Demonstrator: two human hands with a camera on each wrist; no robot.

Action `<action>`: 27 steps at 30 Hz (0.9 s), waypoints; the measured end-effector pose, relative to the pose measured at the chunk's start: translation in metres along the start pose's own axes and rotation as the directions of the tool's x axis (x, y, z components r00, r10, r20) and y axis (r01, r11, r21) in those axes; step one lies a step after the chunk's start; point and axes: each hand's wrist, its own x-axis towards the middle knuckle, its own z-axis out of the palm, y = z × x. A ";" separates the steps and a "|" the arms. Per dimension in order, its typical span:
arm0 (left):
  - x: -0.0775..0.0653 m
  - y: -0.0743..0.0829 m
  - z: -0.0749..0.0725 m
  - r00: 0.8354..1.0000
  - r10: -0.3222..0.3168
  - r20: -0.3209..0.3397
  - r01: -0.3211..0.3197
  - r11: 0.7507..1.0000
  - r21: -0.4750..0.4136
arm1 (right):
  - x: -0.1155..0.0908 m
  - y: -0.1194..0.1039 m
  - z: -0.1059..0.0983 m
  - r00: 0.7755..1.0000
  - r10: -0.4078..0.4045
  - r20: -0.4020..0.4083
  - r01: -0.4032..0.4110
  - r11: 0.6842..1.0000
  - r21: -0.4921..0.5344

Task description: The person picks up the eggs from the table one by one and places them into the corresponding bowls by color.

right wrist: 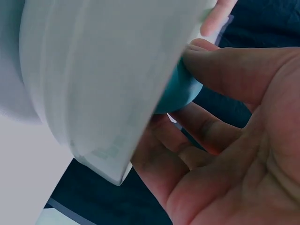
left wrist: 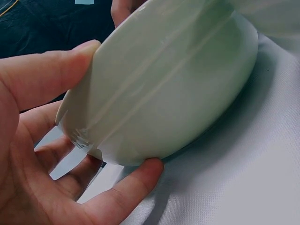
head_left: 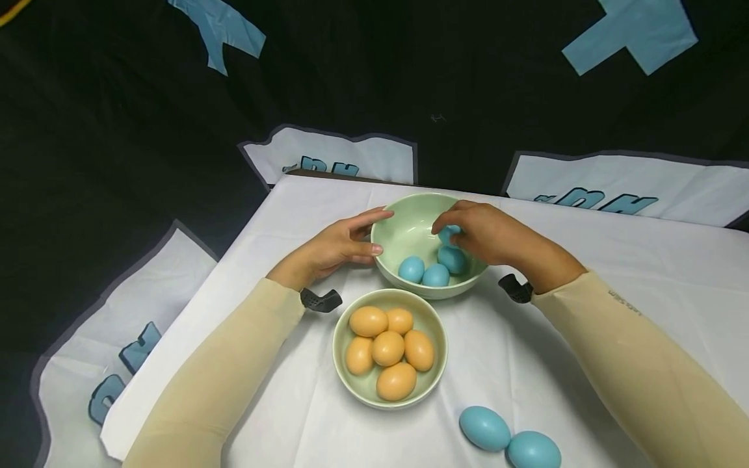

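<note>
Inside the larger pale green bowl (head_left: 409,224) my right hand (head_left: 486,234) pinches a blue egg (right wrist: 180,89) between thumb and fingers. Several other blue eggs (head_left: 412,269) lie on the bowl's near inner side, just below the held one. My left hand (head_left: 336,247) rests against the bowl's left side, fingers spread and fairly straight. Seen from the left wrist, its thumb (left wrist: 70,63) meets the rim and a fingertip (left wrist: 152,168) touches the outer wall (left wrist: 164,112). From the right wrist, the bowl's wall (right wrist: 98,70) covers part of the held egg.
A smaller green bowl (head_left: 342,370) with several orange eggs (head_left: 389,348) stands just in front of the larger one. Two blue eggs (head_left: 484,428) lie side by side on the white tablecloth (head_left: 316,403) at the near right. A black curtain (head_left: 351,71) hangs behind the table.
</note>
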 end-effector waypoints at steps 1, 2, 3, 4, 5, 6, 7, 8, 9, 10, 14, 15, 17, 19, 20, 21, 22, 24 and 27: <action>0.000 0.000 0.000 1.000 0.001 0.002 -0.001 1.000 0.000 | 0.000 0.000 0.000 1.000 -0.002 -0.004 0.002 1.000 0.001; 0.001 0.001 0.000 1.000 0.003 0.004 -0.003 1.000 0.000 | 0.000 0.000 0.001 1.000 -0.006 -0.009 0.006 1.000 0.000; 0.001 0.001 0.000 1.000 0.004 0.006 -0.004 1.000 -0.001 | 0.001 0.001 0.002 1.000 -0.012 -0.016 0.012 1.000 -0.002; 0.001 0.001 0.000 1.000 0.003 0.005 -0.003 1.000 0.001 | 0.002 0.001 0.003 1.000 -0.020 -0.021 0.020 1.000 -0.002; 0.001 0.001 0.000 1.000 0.003 0.006 -0.003 1.000 -0.001 | 0.002 0.001 0.004 0.999 -0.028 -0.024 0.028 1.000 -0.005; 0.001 0.001 0.000 1.000 0.002 0.004 -0.002 1.000 -0.003 | 0.003 0.001 0.005 0.999 -0.035 -0.026 0.034 0.999 -0.006; 0.001 0.001 0.000 1.000 0.001 0.004 -0.001 1.000 -0.004 | 0.004 0.001 0.006 0.999 -0.038 -0.024 0.038 0.999 -0.008; 0.001 0.001 0.000 1.000 0.003 0.006 -0.002 1.000 -0.005 | 0.006 0.001 0.007 0.999 -0.043 -0.021 0.042 0.999 -0.013; 0.001 0.000 0.000 1.000 0.004 0.007 -0.004 1.000 -0.005 | 0.007 0.001 0.009 0.999 -0.048 -0.015 0.048 0.999 -0.020; 0.001 0.000 0.000 1.000 0.006 0.007 -0.006 1.000 -0.006 | 0.008 0.000 0.010 0.999 -0.050 -0.006 0.050 0.998 -0.025; 0.001 0.000 0.000 1.000 0.007 0.001 -0.007 1.000 -0.006 | 0.012 -0.003 0.017 0.997 -0.073 0.026 0.074 0.995 -0.060; 0.001 0.000 0.000 1.000 0.005 -0.001 -0.005 1.000 -0.006 | 0.013 -0.004 0.019 0.996 -0.082 0.033 0.084 0.994 -0.068; 0.001 0.000 0.000 1.000 0.002 0.001 -0.002 1.000 -0.005 | 0.014 -0.005 0.022 0.995 -0.094 0.043 0.097 0.992 -0.083; 0.001 0.000 0.000 1.000 0.000 0.005 0.000 1.000 -0.005 | 0.015 -0.005 0.025 0.994 -0.098 0.053 0.102 0.991 -0.091; 0.001 0.000 0.000 1.000 -0.001 0.004 0.001 1.000 -0.005 | 0.015 -0.005 0.027 0.994 -0.096 0.060 0.101 0.990 -0.095; 0.001 0.001 0.000 1.000 -0.001 0.004 0.001 1.000 -0.003 | 0.016 -0.005 0.028 0.993 -0.092 0.067 0.099 0.990 -0.098; 0.001 0.001 0.000 1.000 -0.002 0.001 0.002 1.000 -0.002 | 0.016 -0.005 0.029 0.994 -0.086 0.072 0.093 0.991 -0.100; 0.001 0.001 -0.001 1.000 -0.002 -0.001 0.002 1.000 0.000 | 0.016 -0.005 0.030 0.994 -0.073 0.083 0.081 0.992 -0.098; 0.000 0.001 -0.001 1.000 -0.002 -0.006 0.002 1.000 0.000 | 0.016 -0.005 0.031 0.994 -0.057 0.091 0.065 0.993 -0.093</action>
